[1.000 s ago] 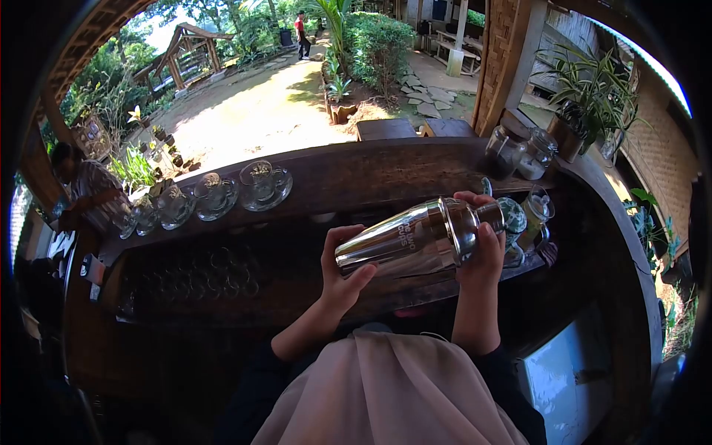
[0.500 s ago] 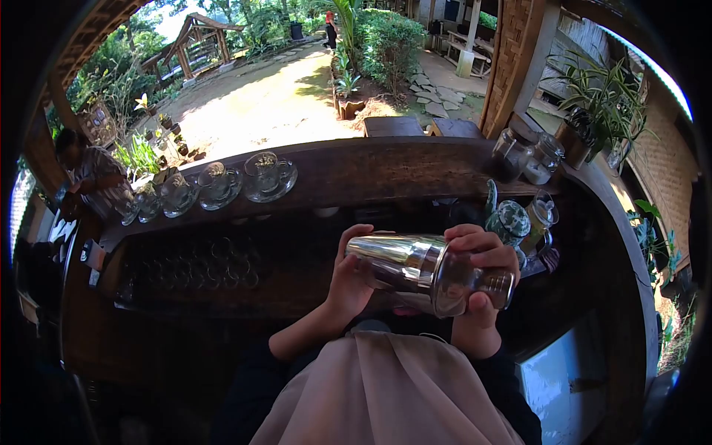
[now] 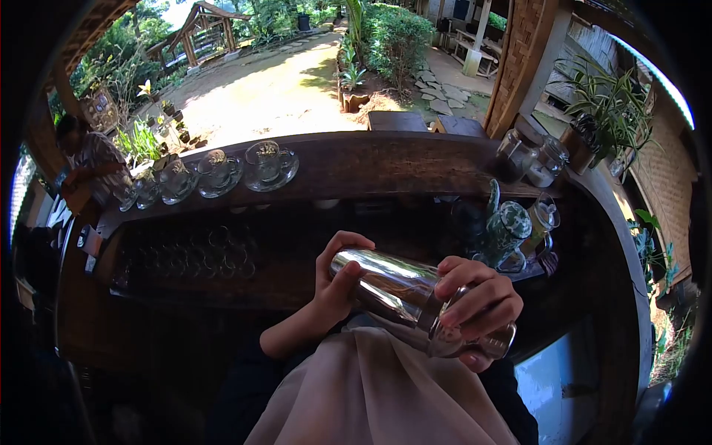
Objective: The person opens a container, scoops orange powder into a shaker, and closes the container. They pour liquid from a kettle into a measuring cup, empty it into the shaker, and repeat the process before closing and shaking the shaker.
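Note:
A shiny metal cocktail shaker [image 3: 393,285] lies tilted across the front of my body, its cap end down to the right. My left hand [image 3: 340,278] is wrapped round its base end, with the thumb on top. My right hand [image 3: 480,305] grips the other end, its fingers over the shoulder and cap. Beneath the shaker hangs beige cloth [image 3: 363,393] over my front.
Glass cups on saucers [image 3: 271,167] line the wooden counter [image 3: 356,167]. Many glasses [image 3: 215,256] stand on the lower shelf. At right are a green mottled pot [image 3: 508,226], lidded jars [image 3: 517,152] and a plant [image 3: 612,111]. A person [image 3: 93,159] is at far left.
The shaker has moved down slightly and its cap end has dropped. Both hands stay on it, my right hand with its fingers now further over the top. The view has shifted slightly.

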Available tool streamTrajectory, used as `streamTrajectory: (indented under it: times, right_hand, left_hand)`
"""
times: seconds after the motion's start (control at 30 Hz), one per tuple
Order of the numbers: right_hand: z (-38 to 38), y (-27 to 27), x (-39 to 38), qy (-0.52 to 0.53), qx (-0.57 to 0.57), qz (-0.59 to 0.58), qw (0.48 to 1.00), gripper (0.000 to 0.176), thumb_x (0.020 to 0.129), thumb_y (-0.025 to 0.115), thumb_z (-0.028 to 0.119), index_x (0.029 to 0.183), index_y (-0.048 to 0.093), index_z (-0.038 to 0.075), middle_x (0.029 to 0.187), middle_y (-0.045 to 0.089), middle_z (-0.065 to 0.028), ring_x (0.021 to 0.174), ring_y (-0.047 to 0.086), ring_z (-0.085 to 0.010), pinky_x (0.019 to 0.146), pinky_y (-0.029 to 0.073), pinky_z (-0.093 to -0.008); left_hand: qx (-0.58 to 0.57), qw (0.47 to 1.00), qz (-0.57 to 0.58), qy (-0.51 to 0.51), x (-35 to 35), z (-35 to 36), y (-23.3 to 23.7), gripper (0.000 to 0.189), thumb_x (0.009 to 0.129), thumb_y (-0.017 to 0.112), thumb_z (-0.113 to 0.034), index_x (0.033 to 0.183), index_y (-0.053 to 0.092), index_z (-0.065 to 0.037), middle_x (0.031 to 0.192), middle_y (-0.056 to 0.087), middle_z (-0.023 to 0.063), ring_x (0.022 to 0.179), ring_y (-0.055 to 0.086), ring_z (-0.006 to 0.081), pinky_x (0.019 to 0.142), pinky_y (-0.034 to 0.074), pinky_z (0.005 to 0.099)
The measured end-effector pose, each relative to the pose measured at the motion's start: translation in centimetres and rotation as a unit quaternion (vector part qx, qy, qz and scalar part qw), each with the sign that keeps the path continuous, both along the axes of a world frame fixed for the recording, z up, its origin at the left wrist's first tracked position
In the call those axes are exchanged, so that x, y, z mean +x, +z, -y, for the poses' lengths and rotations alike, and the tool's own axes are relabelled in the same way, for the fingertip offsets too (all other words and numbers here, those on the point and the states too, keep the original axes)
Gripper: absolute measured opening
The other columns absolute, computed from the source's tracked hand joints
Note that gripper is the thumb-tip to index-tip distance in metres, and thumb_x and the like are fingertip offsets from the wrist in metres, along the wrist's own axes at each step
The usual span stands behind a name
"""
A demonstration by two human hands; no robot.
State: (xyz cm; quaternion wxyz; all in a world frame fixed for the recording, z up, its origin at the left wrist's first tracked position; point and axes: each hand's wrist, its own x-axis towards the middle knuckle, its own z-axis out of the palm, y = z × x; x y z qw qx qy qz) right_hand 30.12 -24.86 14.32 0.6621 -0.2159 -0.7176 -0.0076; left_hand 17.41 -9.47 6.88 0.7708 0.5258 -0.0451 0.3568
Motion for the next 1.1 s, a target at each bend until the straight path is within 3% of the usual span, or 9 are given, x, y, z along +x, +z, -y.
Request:
streamTrajectory:
  times: [0.33,0.4,0.5,0.63,0.73,0.87,0.93,0.97,1.1]
  right_hand:
    - [-0.3,-0.5,0.5,0.062,0.014,-0.066,0.996,0.028,0.067,0.072,0.022,0.088,0.060,0.006,0.096,0.066,-0.0166,0.099,0.059,-0.0363,0.093,0.043,-0.0516]
    - [-0.7,-1.2,0.4,0.054,-0.025,-0.242,0.969,0.033,0.072,0.069,0.024,0.095,0.056,0.005,0.099,0.063,-0.0202,0.101,0.057,-0.0370,0.095,0.042,-0.0499]
    - [-1.5,-1.8,1.6,0.061,-0.020,-0.331,0.941,0.033,0.079,0.056,0.029,0.099,0.053,0.002,0.103,0.060,-0.0259,0.103,0.056,-0.0385,0.094,0.042,-0.0486]
    - [-2.2,-2.7,1.8,0.059,-0.061,-0.445,0.891,0.038,0.082,0.049,0.033,0.101,0.055,0.001,0.106,0.060,-0.0277,0.104,0.057,-0.0384,0.094,0.042,-0.0488]
    - [-3.1,-3.0,0.6,-0.027,-0.102,-0.531,0.841,0.043,0.083,0.052,0.037,0.106,0.054,0.001,0.114,0.057,-0.0259,0.107,0.056,-0.0362,0.095,0.043,-0.0466]
    - [-3.2,-3.4,0.2,-0.060,-0.119,-0.473,0.871,0.050,0.082,0.062,0.036,0.116,0.050,0.001,0.122,0.053,-0.0246,0.112,0.054,-0.0338,0.097,0.042,-0.0443]
    - [-3.3,-3.7,0.5,-0.053,-0.095,-0.368,0.924,0.063,0.077,0.072,0.033,0.123,0.044,0.000,0.126,0.050,-0.0254,0.117,0.051,-0.0326,0.099,0.041,-0.0429]
    - [-3.3,-3.7,1.0,-0.040,-0.089,-0.317,0.943,0.068,0.074,0.077,0.031,0.123,0.045,-0.002,0.127,0.049,-0.0258,0.119,0.050,-0.0331,0.101,0.039,-0.0434]
    - [-2.3,-2.2,2.8,-0.059,-0.070,-0.125,0.988,0.060,0.064,0.081,0.040,0.103,0.059,0.000,0.107,0.063,-0.0219,0.109,0.058,-0.0359,0.101,0.036,-0.0470]
  left_hand:
    - [0.056,0.996,-0.055,0.034,-1.3,0.2,2.1,0.050,0.085,0.064,-0.038,0.110,0.049,0.003,0.092,0.056,0.0081,0.087,0.055,0.0090,0.074,0.045,0.0234]
    - [0.045,0.996,-0.070,0.016,-1.3,0.1,2.0,0.054,0.082,0.068,-0.036,0.112,0.047,0.003,0.095,0.055,0.0086,0.090,0.055,0.0099,0.077,0.046,0.0241]
    - [0.163,0.986,-0.041,0.010,-1.1,-0.4,1.2,0.080,0.070,0.079,-0.023,0.128,0.028,-0.001,0.121,0.042,0.0140,0.112,0.046,0.0175,0.092,0.043,0.0317]
    - [0.248,0.949,0.158,0.113,1.3,-0.2,-1.1,0.090,0.071,0.078,-0.019,0.135,0.015,-0.008,0.127,0.033,0.0242,0.119,0.041,0.0300,0.093,0.044,0.0402]
    - [0.250,0.938,0.157,0.182,1.8,-1.2,-0.9,0.080,0.075,0.078,-0.023,0.132,0.023,-0.008,0.124,0.035,0.0217,0.114,0.045,0.0266,0.086,0.049,0.0351]
    - [0.105,0.984,0.055,0.130,0.6,-1.3,-1.1,0.067,0.082,0.072,-0.029,0.129,0.029,-0.010,0.113,0.046,0.0128,0.088,0.055,0.0138,0.066,0.051,0.0249]
    - [-0.088,0.995,-0.031,-0.030,0.4,-1.9,-0.7,0.056,0.088,0.064,-0.035,0.127,0.032,-0.012,0.097,0.053,0.0041,0.059,0.049,0.0032,0.047,0.040,0.0174]
    - [-0.101,0.993,-0.064,-0.021,0.8,-1.9,-0.6,0.046,0.092,0.057,-0.039,0.124,0.037,-0.015,0.085,0.055,0.0023,0.048,0.037,-0.0002,0.039,0.028,0.0151]
    - [-0.214,0.935,-0.173,-0.224,0.7,-3.1,-0.4,0.042,0.089,0.058,-0.045,0.117,0.044,-0.017,0.084,0.056,0.0036,0.047,0.036,0.0013,0.039,0.027,0.0157]
